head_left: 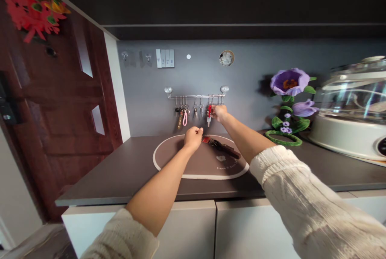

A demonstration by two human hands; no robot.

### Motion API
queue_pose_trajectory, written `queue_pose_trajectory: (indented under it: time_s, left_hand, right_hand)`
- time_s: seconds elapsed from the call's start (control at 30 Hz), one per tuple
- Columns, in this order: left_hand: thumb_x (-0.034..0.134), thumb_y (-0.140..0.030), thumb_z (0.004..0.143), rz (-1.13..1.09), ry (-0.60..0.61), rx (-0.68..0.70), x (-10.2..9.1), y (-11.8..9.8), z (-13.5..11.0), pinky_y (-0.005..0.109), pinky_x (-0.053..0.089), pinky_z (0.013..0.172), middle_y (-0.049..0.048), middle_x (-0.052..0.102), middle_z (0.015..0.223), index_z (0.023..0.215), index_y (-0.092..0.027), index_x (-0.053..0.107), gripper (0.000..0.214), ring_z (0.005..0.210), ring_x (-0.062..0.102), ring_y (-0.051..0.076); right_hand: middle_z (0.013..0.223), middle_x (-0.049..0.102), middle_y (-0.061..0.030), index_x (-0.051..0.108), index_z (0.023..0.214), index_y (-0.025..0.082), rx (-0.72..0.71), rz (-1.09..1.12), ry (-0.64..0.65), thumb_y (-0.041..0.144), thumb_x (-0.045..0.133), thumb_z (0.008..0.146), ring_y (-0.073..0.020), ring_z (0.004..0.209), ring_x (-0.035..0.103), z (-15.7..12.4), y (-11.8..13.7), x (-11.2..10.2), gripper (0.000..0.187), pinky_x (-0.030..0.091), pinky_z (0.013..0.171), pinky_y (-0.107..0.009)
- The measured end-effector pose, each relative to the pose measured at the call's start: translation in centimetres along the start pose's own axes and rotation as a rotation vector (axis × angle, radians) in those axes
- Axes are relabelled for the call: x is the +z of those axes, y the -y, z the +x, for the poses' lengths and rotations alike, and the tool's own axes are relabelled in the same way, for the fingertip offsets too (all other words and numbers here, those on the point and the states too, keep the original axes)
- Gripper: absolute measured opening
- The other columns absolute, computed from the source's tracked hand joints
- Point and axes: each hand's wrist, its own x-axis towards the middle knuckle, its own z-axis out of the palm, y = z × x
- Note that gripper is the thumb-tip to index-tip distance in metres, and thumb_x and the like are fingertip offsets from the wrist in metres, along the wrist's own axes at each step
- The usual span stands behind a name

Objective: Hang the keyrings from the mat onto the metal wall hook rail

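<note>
A metal hook rail (196,97) on the grey wall carries several key rings, one with a pink strap (185,119). My right hand (219,113) is at the right part of the rail, fingers closed on keys with a red tag (209,112). Whether their ring sits on a hook is hard to see. My left hand (193,136) hovers over the brown oval mat (171,158), thumb and fingers pinched together; anything between them is too small to make out. Right of it, a dark bundle (224,148) lies on the mat beside a small red piece (206,139).
A purple plush flower (290,83) and a white appliance with a clear lid (352,134) stand on the right of the counter (114,170). A dark cabinet (229,1) overhangs the wall. At left is a brown door (60,130).
</note>
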Motion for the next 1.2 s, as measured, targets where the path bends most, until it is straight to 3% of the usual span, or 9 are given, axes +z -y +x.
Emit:
queue_pose_trajectory:
  time_s: [0.57,0.73,0.9,1.07,1.2]
  left_hand:
    - [0.046,-0.034,0.076,-0.013,0.019,-0.023,0.2,0.4,0.0,0.022,0.033,0.054,-0.0006,0.053,0.053,0.060,-0.016,0.054,0.026,0.051,0.046,0.010]
    - [0.051,-0.029,0.074,-0.084,0.044,-0.026,0.2,0.3,-0.1,0.022,0.036,0.056,-0.0002,0.055,0.058,0.066,-0.015,0.056,0.017,0.053,0.048,0.009]
    - [0.055,-0.021,0.071,-0.194,0.126,-0.039,0.1,-0.1,-0.6,0.022,0.039,0.058,0.0002,0.056,0.061,0.068,-0.014,0.056,0.008,0.055,0.048,0.008]
    - [0.056,-0.015,0.068,-0.156,0.214,0.031,0.2,-0.3,-1.0,0.021,0.039,0.059,-0.0004,0.055,0.061,0.071,-0.013,0.058,0.004,0.055,0.047,0.008]
    - [0.054,-0.015,0.069,-0.020,0.310,0.201,0.2,-0.2,-1.3,0.021,0.040,0.062,0.0010,0.058,0.068,0.077,-0.014,0.060,0.010,0.060,0.049,0.009]
  right_hand:
    - [0.046,0.048,0.0041,0.045,0.058,0.015,-0.056,-0.085,0.033,0.000,0.043,0.071,-0.0044,0.042,0.045,-0.7,-1.3,-1.0,0.020,0.043,0.049,-0.017]
    - [0.055,0.055,0.0020,0.048,0.062,0.015,-0.064,-0.103,0.027,0.002,0.045,0.071,-0.0047,0.047,0.049,-1.9,-0.9,-2.1,0.016,0.042,0.051,-0.017]
    - [0.067,0.061,-0.0019,0.053,0.071,0.015,-0.081,-0.109,0.101,0.009,0.047,0.077,-0.0055,0.052,0.052,-3.9,-0.5,-3.7,0.010,0.043,0.053,-0.018]
    - [0.071,0.064,-0.0041,0.057,0.073,0.014,-0.111,-0.130,0.215,0.013,0.051,0.078,-0.0065,0.056,0.055,-6.1,-1.5,-5.5,0.008,0.043,0.055,-0.017]
    - [0.068,0.064,-0.0030,0.059,0.074,0.013,-0.162,-0.206,0.244,0.013,0.054,0.076,-0.0061,0.056,0.054,-7.8,-3.1,-6.9,0.006,0.040,0.056,-0.017]
